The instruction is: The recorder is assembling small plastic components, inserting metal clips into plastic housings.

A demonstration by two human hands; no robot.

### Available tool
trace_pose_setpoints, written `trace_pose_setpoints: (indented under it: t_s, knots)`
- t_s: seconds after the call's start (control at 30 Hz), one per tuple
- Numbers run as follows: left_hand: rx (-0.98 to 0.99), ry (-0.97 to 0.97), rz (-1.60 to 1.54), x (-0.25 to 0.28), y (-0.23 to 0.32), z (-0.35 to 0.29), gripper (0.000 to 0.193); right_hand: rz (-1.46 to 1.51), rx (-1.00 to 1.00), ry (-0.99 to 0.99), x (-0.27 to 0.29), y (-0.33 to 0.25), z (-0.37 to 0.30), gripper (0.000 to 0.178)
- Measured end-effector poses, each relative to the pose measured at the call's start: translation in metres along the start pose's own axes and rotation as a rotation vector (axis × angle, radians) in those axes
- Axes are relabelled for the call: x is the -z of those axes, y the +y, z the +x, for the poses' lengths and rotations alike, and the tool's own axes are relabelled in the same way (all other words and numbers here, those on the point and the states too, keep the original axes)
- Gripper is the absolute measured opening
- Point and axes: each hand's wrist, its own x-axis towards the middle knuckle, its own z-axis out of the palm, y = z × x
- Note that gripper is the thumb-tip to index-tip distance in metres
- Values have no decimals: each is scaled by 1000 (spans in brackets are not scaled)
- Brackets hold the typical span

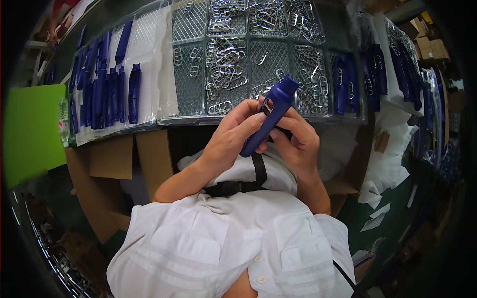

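Both my hands grip one dark blue plastic tube-shaped housing (271,116), tilted with its narrower collar up to the right. My left hand (231,130) wraps its left side, thumb by an oval opening where a shiny metal ring-like piece (268,106) shows. My right hand (297,139) holds the right side, fingers bent around it; part of its grip is hidden behind the housing. Just beyond the hands, a clear divided tray (186,107) holds many oval metal clips (226,54) in its compartments.
Blue housings (102,84) lie in rows on a white-lined tray at the left; more blue parts (346,84) lie at the right. An open cardboard box (154,156) sits below the table edge. At far left are a green panel (32,134) and a plastic bottle (63,119).
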Motion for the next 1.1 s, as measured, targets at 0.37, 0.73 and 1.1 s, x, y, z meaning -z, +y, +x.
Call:
trace_pose_setpoints:
  t_s: [0.37, 0.73, 1.1]
  knots:
    - [54, -4, 157, 1, -3, 0, 48, -92, -13, -5, 3, 1, -2, 25]
    - [-36, -6, 170, -2, -6, -2, 53, -127, 29, -31, -4, 1, -2, 29]
    - [-200, 26, 189, -8, -20, 5, 60, -90, 36, 85, -11, 19, -11, 41]
